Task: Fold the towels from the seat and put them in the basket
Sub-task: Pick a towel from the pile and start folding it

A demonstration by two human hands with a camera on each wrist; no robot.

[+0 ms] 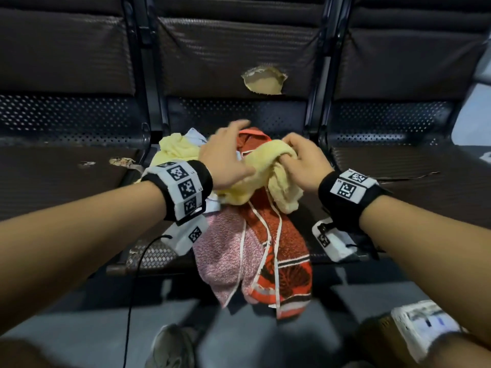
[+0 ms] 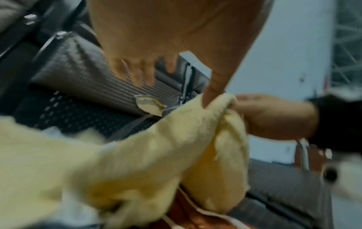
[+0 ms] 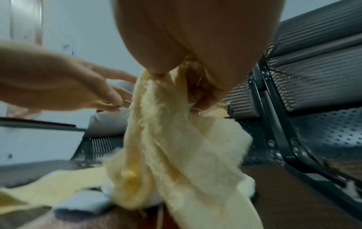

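A heap of towels lies on the middle seat (image 1: 332,251). On top is a yellow towel (image 1: 265,166), bunched and partly lifted. My right hand (image 1: 292,155) grips one raised end of it, fingers curled round the cloth (image 3: 162,124). My left hand (image 1: 239,147) hovers over the heap with straight, spread fingers, and its thumb touches the yellow towel (image 2: 176,136) beside the right hand (image 2: 270,114). Under it lie an orange patterned towel (image 1: 287,240) and a pink towel (image 1: 225,253), both hanging over the seat's front edge. A white cloth (image 1: 195,135) peeks out behind.
The dark padded backrest has a torn hole (image 1: 264,81). Similar seats stand to the left (image 1: 66,176) and right (image 1: 425,176). On the grey floor are a shoe (image 1: 172,346) and a white object (image 1: 425,325) at bottom right. A black cable (image 1: 135,274) hangs from my left wrist.
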